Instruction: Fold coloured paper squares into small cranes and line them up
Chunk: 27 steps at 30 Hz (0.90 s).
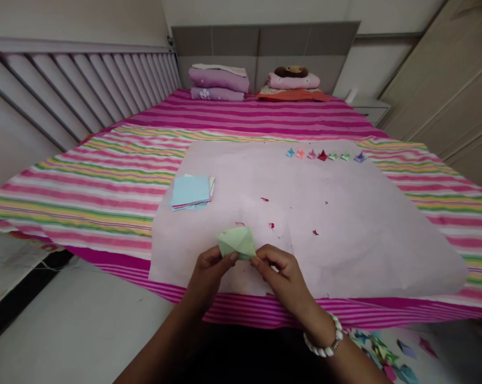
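Note:
A light green sheet of origami paper (237,241), with crease lines across it, is held up between both hands above the white sheet. My left hand (211,269) pinches its lower left edge, thumb on top. At its lower right corner, my right hand (277,273) grips the paper between thumb and fingers. Left of and beyond the hands lies a stack of square paper (191,191), light blue on top. A row of several small folded paper pieces, among them a dark red one (323,155) and a purple one (360,157), sits at the far right.
A large white sheet (356,240) covers the middle of the striped bed (124,165). Small red scraps (271,225) lie on it. More folded paper pieces (380,352) are on the floor at the lower right. Folded bedding (219,82) stands by the headboard.

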{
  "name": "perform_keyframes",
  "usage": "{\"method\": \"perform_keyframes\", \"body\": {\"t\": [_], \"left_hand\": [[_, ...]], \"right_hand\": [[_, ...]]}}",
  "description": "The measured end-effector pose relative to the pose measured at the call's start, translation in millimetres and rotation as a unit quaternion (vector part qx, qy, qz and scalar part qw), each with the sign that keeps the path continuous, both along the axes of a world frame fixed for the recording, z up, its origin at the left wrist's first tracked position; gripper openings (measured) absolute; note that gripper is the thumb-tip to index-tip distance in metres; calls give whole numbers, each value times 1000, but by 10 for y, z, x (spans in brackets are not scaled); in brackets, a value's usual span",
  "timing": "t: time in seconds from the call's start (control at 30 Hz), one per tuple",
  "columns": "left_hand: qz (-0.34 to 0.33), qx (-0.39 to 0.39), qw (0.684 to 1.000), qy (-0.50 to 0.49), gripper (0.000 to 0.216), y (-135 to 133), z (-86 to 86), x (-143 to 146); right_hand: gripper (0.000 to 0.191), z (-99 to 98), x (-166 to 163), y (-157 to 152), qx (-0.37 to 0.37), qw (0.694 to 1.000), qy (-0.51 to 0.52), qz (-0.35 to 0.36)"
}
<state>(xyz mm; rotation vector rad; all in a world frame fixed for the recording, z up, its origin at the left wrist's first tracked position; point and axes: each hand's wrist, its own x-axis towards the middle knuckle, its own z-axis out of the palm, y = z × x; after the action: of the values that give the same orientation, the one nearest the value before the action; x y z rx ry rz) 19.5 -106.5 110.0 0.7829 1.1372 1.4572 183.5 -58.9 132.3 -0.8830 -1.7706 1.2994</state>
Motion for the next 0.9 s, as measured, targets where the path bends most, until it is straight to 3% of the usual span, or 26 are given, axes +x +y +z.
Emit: {"method": "perform_keyframes", "body": {"t": [0.27, 0.6, 0.8, 0.9], "left_hand": [[-26, 11, 999, -44, 19, -7, 7, 14], [-9, 5, 993, -114, 15, 11, -9, 70], [26, 28, 999, 8, 11, -4, -50, 9], [25, 51, 998, 18, 11, -10, -45, 2]], "right_hand": [[21, -90, 14, -48, 101, 995, -1, 6], [15, -217, -52, -118, 146, 988, 50, -27], [10, -162, -37, -47, 50, 996, 65, -29], [10, -122, -30, -9, 6, 996, 73, -49]]}}
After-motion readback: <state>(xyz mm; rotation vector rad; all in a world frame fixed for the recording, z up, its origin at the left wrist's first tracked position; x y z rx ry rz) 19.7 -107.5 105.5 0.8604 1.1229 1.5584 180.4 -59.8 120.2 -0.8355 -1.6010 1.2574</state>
